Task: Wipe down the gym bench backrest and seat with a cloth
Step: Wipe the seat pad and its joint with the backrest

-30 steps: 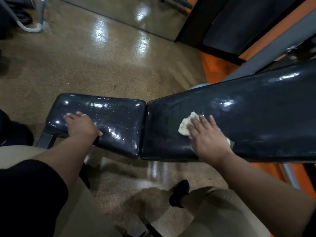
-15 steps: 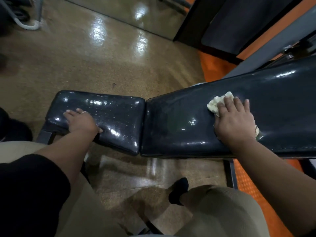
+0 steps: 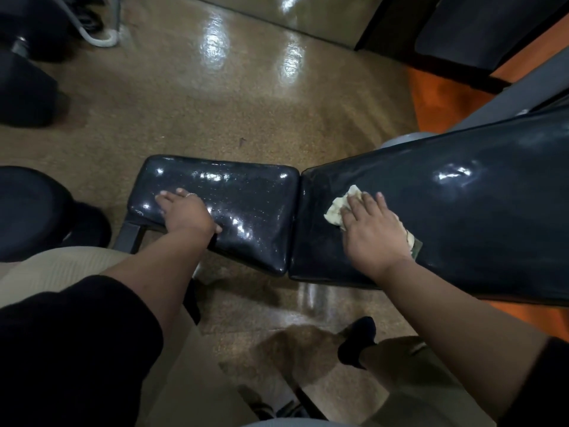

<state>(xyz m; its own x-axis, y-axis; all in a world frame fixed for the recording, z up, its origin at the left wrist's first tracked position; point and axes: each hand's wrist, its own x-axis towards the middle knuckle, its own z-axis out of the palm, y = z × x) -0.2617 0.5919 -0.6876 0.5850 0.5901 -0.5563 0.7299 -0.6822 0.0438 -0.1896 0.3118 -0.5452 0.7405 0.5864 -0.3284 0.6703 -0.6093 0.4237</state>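
The floor (image 3: 191, 97) is lying glossy and tan beneath the bench, with an orange mat (image 3: 431, 97) showing at the right. The backrest (image 3: 462, 217) is sloping up to the right, dark and shiny, its lower end just beside the seat (image 3: 246, 211); both look like padded, slick vinyl, firm enough to lean on. The right hand (image 3: 374, 231) is pressing flat, fingers straight and together, on the cloth (image 3: 337, 211) near the backrest's lower end. The cloth looks soft, light and crumpled, probably best pinned under the palm. The left hand (image 3: 184, 212) is resting on the seat, fingers loosely spread. No writing is readable.
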